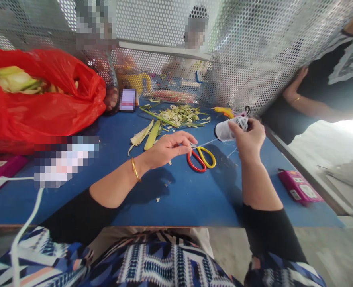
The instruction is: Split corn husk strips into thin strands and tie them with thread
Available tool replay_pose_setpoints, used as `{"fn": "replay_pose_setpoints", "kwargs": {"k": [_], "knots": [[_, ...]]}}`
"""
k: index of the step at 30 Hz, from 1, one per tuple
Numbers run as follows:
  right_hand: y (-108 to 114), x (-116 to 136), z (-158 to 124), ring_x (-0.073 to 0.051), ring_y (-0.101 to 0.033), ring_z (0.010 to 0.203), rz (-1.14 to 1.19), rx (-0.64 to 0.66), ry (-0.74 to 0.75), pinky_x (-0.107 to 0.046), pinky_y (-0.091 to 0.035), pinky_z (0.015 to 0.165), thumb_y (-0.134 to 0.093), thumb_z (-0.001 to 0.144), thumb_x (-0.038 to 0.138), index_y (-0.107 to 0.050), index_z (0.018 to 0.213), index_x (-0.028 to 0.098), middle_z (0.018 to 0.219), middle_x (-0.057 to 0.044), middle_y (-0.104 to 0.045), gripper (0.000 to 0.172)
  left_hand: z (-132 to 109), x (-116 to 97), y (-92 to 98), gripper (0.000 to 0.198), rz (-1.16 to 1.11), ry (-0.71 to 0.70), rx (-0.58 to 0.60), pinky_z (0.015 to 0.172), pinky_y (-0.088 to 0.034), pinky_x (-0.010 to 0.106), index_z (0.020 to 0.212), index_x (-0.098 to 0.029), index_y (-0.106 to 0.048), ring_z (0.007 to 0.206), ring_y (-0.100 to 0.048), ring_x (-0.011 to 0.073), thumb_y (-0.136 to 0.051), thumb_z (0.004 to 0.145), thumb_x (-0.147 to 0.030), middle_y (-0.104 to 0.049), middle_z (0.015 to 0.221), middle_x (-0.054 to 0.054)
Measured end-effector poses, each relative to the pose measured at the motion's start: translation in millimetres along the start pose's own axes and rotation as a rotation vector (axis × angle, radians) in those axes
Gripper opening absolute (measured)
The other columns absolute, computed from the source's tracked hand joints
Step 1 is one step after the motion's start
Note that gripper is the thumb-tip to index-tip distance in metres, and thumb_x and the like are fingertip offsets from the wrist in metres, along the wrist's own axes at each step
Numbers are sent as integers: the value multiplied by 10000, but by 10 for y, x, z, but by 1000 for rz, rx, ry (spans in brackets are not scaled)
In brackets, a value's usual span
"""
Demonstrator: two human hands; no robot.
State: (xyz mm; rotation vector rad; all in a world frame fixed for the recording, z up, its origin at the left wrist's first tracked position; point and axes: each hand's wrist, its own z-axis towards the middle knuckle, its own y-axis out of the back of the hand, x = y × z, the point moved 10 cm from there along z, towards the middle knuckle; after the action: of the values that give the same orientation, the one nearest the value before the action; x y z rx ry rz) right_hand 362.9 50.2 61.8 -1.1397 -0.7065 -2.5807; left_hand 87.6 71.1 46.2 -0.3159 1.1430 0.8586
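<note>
In my right hand (252, 137) is a spool of white thread (224, 129), tilted on its side above the table, with thumb and fingers round its right end. A strand of thread (208, 142) runs from it, pulled fairly straight, to my left hand (172, 149), whose thumb and fingertips pinch it. Scissors (206, 157) with one red and one yellow handle lie on the table just below the strand, their blades mostly hidden by my left fingers. Behind my left hand lie pale green husk strips (152, 134) and a heap of cut husk pieces (178, 114).
A red plastic bag (83, 95) of husks fills the left side of the blue table (188, 203). A phone (128, 99) stands by the perforated metal screen (161, 24). Magenta packs (300, 187) lie at the sides. Another person (316, 87) stands at the right.
</note>
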Motion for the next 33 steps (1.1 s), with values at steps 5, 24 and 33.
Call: {"fn": "replay_pose_setpoints", "kwargs": {"k": [5, 24, 33], "knots": [[-123, -82, -13, -334, -592, 1109, -217, 92, 3, -577, -495, 1004, -787, 658, 456, -646, 1068, 213, 1125, -99, -574, 497, -31, 214, 77, 237, -579, 170, -133, 757, -538, 261, 718, -167, -646, 908, -704, 162, -745, 883, -306, -765, 1140, 102], [-388, -282, -50, -379, -652, 1062, -521, 278, 65, -533, -530, 899, -655, 765, 386, -589, 1320, 167, 1238, -184, -604, 601, -171, 441, 1074, 205, -740, 161, -847, 885, -602, 266, 753, -177, -657, 761, -705, 114, -605, 949, -148, -706, 748, 19], [-392, -251, -103, -375, -658, 1109, -607, 351, 10, -480, -533, 909, -616, 813, 331, -531, 1414, 151, 1301, -206, -607, 633, -260, 36, 1275, 338, -729, 0, -928, 857, -590, 253, 696, -198, -662, 727, -687, 104, -526, 998, -127, -698, 721, -5]]}}
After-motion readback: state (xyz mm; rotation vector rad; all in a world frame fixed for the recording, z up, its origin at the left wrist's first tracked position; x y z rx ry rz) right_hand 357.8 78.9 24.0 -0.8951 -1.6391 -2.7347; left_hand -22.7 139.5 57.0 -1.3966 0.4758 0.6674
